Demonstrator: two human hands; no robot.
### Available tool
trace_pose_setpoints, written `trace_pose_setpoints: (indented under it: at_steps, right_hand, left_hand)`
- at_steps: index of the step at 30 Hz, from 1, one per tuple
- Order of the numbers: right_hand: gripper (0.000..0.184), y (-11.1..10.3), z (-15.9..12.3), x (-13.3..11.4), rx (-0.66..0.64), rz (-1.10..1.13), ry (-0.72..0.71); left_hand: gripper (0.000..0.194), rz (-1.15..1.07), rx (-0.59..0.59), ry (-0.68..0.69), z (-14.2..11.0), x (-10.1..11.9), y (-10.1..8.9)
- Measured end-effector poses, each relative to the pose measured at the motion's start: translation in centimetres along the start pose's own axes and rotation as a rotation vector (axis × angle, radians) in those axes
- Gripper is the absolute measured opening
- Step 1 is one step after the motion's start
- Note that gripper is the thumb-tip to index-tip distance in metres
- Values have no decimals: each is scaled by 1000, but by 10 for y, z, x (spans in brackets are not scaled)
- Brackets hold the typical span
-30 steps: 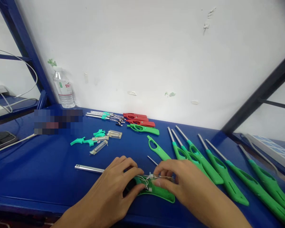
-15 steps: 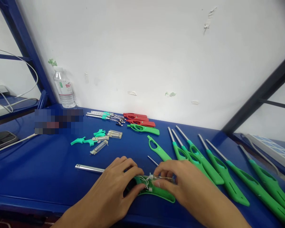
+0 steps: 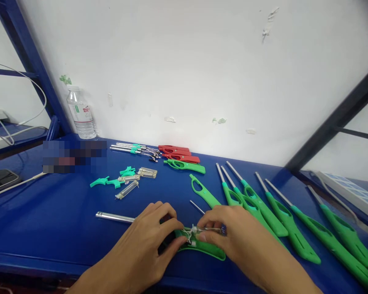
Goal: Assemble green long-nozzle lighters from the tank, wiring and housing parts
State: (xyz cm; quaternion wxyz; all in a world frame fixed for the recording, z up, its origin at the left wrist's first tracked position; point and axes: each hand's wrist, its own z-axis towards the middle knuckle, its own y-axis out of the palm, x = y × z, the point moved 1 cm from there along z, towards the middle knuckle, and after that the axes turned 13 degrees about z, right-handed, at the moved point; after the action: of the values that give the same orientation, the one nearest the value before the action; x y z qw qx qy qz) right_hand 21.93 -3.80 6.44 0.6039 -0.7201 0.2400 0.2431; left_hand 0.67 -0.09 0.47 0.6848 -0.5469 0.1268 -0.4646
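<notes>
Near the table's front, my left hand (image 3: pixel 150 237) is closed on an opened green lighter shell (image 3: pixel 214 250), thumb and index finger at its middle. A silver tube (image 3: pixel 115 217) sticks out to the left from under that hand. My right hand (image 3: pixel 236 230) pinches a clear fuel tank (image 3: pixel 208 230) just over the shell's right part. Thin white wires (image 3: pixel 189 234) show between the fingertips of both hands. My fingers hide part of the tank and the shell's left part. Behind my right hand lie a screwdriver shaft (image 3: pixel 196 207) and another green shell half (image 3: pixel 205 192).
Finished-looking green lighters (image 3: pixel 290 228) lie along the right side. Farther back are red shell halves (image 3: pixel 180 157), a green one (image 3: pixel 185 166), tube assemblies (image 3: pixel 127 148), turquoise triggers (image 3: pixel 99 181) and clear tanks (image 3: pixel 127 190). A water bottle (image 3: pixel 81 116) and phone (image 3: pixel 1 181) are left.
The hands stay almost in place. The fuel tank and wires in my fingers have shifted very slightly over the shell. The whole view has moved a little.
</notes>
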Motion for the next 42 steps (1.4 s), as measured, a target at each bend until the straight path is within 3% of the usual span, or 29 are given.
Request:
trace_pose_setpoints:
  at_steps: [12, 27, 42]
  right_hand:
    - [11, -2, -2, 3, 35, -38, -65]
    - [9, -1, -3, -3, 76, 6, -89]
    - [9, -2, -4, 3, 31, 24, -113]
  left_hand:
    - [16, 7, 20, 1, 1, 0, 0]
    - [40, 123, 74, -7, -2, -1, 0]
    - [19, 39, 40, -10, 1, 1, -2]
